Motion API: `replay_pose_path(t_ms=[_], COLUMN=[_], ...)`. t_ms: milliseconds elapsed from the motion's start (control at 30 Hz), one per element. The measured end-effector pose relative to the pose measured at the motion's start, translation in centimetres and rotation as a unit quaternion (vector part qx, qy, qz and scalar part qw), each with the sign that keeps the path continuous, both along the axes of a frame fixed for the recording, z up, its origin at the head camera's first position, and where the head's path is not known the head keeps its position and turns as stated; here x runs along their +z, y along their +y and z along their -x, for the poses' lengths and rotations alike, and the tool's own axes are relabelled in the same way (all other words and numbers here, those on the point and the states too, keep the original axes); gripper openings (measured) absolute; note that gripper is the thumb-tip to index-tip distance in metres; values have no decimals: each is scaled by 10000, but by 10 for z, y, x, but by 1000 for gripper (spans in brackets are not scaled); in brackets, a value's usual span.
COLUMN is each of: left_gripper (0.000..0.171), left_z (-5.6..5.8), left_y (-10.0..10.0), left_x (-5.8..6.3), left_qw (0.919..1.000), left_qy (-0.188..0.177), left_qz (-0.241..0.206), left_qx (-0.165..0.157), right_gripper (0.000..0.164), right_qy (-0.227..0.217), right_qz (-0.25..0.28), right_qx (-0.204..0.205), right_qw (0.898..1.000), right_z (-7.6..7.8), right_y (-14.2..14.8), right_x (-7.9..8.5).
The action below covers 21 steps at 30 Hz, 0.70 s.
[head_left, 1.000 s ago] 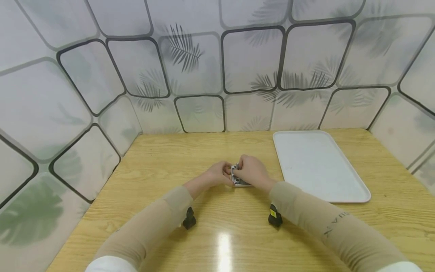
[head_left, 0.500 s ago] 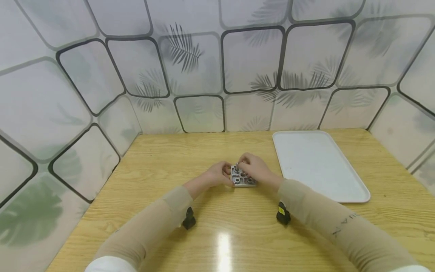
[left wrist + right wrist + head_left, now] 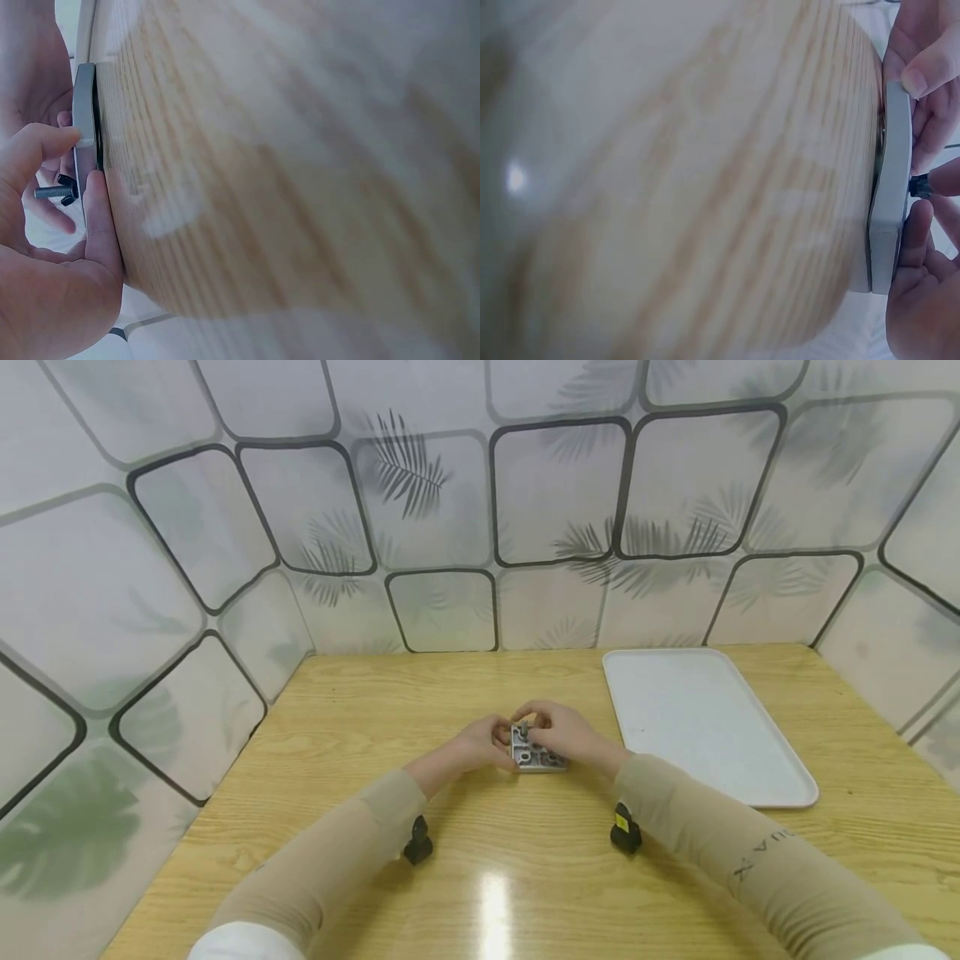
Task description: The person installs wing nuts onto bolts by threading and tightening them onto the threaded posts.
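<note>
A small silvery metal plate with several round raised bosses lies on the wooden table. At its left side my left hand grips the plate's edge, thumb at the near corner. A threaded bolt stands up from the plate, with a dark wing nut low on it, near the plate's face. My right hand reaches over the plate, its thumb and forefinger round the wing nut at the far left corner. A fingertip meets the dark nut in the right wrist view; the right fingers hide part of the plate.
A white rectangular tray lies on the table to the right of the hands. Patterned cloth walls rise behind the table and at both sides. A dark wrist camera hangs under each sleeve.
My right hand drew back to the right and lifted off slightly, uncovering more of the plate, then its fingers came back round the bolt. My left hand and the plate have stayed put.
</note>
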<state>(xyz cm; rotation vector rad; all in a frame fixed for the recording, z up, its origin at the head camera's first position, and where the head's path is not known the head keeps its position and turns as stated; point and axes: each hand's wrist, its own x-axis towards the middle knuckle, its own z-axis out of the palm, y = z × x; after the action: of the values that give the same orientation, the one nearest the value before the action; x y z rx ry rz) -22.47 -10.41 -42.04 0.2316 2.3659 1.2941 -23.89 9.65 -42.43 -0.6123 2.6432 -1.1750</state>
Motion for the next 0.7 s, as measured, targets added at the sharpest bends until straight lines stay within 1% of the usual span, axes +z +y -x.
replay_pose_path(t_ms=[133, 367, 567, 700], left_gripper=[82, 81, 79, 79], left_z=[0, 1, 1, 0], left_y=[0, 0, 0, 1], left_x=[-1, -1, -1, -1], left_qw=[10000, 10000, 10000, 10000], left_qy=[20, -10, 9, -2], left_qz=[-28, -25, -9, -35], left_qx=[-3, -10, 7, 15], right_gripper=[34, 23, 22, 22], right_qy=[67, 187, 308, 305], right_qz=[-110, -99, -185, -266], right_qx=[-86, -291, -478, -640], right_qw=[9999, 9994, 9982, 9971], right_z=[-1, 3, 6, 4], right_y=[-1, -4, -5, -8], right_x=[0, -8, -12, -12])
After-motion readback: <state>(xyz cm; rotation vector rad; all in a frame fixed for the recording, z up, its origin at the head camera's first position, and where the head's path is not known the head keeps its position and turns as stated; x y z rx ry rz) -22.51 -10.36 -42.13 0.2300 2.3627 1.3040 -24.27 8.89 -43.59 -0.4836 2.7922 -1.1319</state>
